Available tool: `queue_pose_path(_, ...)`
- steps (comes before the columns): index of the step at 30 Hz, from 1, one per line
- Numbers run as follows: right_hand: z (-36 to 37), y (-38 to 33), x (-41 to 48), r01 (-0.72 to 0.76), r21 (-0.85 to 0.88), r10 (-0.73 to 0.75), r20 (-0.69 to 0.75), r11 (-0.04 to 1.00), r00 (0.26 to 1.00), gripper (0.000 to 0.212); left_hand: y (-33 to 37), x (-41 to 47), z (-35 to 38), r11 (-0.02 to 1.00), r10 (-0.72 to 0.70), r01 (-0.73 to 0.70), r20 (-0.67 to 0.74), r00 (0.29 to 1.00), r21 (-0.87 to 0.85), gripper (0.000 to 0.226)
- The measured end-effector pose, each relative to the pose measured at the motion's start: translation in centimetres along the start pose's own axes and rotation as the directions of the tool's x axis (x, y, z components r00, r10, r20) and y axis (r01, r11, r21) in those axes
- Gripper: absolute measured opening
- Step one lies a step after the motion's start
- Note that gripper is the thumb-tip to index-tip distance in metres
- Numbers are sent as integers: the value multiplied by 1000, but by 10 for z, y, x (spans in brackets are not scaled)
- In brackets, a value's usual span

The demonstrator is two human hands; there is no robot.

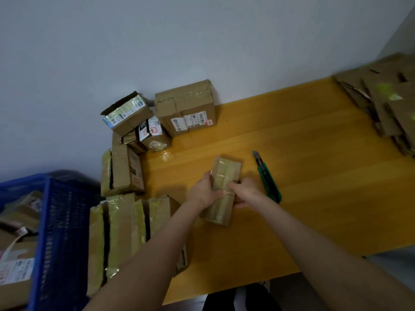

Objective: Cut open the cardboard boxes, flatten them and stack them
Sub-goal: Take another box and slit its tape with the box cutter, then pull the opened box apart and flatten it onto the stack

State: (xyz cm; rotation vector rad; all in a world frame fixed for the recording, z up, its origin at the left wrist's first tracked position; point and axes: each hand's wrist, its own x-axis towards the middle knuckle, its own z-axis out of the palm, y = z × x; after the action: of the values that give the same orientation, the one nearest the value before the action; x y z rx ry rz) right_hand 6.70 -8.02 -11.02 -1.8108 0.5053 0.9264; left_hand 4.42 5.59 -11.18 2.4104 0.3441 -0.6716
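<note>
The small taped box (225,169) sits near the middle of the yellow table (314,176), lengthwise away from the person, and is held from 2 sides. The left hand (205,191) is clamped on its left edge with fingers curled over the top. The right hand (246,194) grips the right edge, thumb on the glossy tape. Whether the box rests on the tabletop or is lifted slightly cannot be told.

Just right of the right hand lies a green utility knife (267,178), blade tip pointing toward the wall (157,41). Beyond it the tabletop is bare wood out to the stack of flattened cardboard (386,102) at the far right end. The table's near edge runs below the forearms.

The left side is crowded: sealed boxes (122,171) stand packed along the table's left edge (some leaning on each other), with 1 larger box (186,106) against the wall. Left of the table, a blue crate (58,232) holds more parcels.
</note>
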Motion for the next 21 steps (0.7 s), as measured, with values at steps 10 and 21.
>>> queue_pose_path(10,2,5,17,50,-227,-90,-170,973,981,15,17,-6,3,913,30,69,-236,971,402,60)
queue_pose_path(21,-1,9,-3,39,24,-37,-67,999,997,19,26,-19,-35,944,54,-69,55,997,324,20)
